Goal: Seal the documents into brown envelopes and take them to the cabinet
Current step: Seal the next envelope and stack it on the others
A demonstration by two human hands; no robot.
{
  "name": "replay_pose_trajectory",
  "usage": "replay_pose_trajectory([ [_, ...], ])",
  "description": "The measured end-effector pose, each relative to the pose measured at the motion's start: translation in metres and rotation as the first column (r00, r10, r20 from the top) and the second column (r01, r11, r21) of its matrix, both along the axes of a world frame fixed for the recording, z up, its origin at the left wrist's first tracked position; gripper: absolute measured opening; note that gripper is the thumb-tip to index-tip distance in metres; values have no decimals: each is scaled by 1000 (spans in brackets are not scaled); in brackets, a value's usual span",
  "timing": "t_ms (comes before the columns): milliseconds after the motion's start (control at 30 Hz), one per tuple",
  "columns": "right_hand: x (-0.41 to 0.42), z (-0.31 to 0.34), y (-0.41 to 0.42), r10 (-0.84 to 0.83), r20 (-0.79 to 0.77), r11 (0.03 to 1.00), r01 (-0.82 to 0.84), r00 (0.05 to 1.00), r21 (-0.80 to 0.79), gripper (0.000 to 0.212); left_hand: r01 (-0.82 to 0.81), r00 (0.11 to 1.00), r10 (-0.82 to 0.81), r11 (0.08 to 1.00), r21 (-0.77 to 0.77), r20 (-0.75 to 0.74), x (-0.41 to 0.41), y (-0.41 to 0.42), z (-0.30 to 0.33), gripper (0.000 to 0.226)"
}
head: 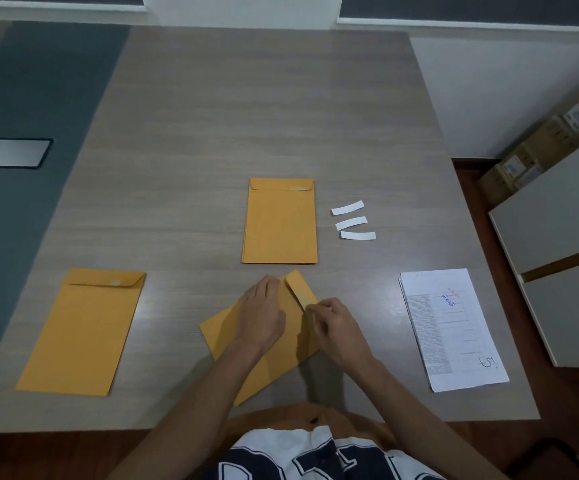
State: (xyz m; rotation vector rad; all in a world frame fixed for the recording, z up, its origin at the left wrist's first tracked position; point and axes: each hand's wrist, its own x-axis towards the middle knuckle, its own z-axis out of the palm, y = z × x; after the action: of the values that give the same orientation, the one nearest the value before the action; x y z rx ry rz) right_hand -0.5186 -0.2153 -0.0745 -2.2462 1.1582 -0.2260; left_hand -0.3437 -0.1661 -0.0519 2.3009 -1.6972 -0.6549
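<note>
Three lots of brown envelopes lie on my bench (212, 116), so I go from the biggest thing down. At the left of the frame one sealed envelope (84, 334) lies by itself, flap down. In the middle sits the stack of envelopes (279, 223), and at the lower centre, tilted, the envelope I am working on (225, 330). At the right edge of the bench the remaining documents (454, 330) wait in a small pile, well apart from my hands. Beside the stack lie three white backing strips (352, 221), peeled and curled.

My left hand (262, 317) rests flat on the envelope body, fingers fairly straight, pinning it down. My right hand (336, 327) has its fingertips pinched at the near end of the open flap (300, 289), on what looks like the pale backing strip of the glue line; I cannot tell how far it is lifted.

As I judge it, the step is peeling that strip, then folding the flap shut. To do it well I should pull low and along the flap, not upward, so the paper does not tear. My left hand should press near the fold so the envelope does not slide. Then I fold squarely and rub from the middle outward. I cannot see the cabinet for certain from here.
</note>
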Motion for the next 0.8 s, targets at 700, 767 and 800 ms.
replay_pose_trajectory([
  [700,-51,-20,39,69,-392,918,-212,917,-334,54,392,786,-512,846,360,346,7,-5,-12,62],
  [767,-48,-19,40,51,-384,931,-183,922,-316,54,361,801,-488,856,371,346,1,-10,-5,63],
  [800,-47,-18,41,41,-388,932,-175,921,-317,55,357,803,-482,860,364,350,-5,-13,1,62],
])
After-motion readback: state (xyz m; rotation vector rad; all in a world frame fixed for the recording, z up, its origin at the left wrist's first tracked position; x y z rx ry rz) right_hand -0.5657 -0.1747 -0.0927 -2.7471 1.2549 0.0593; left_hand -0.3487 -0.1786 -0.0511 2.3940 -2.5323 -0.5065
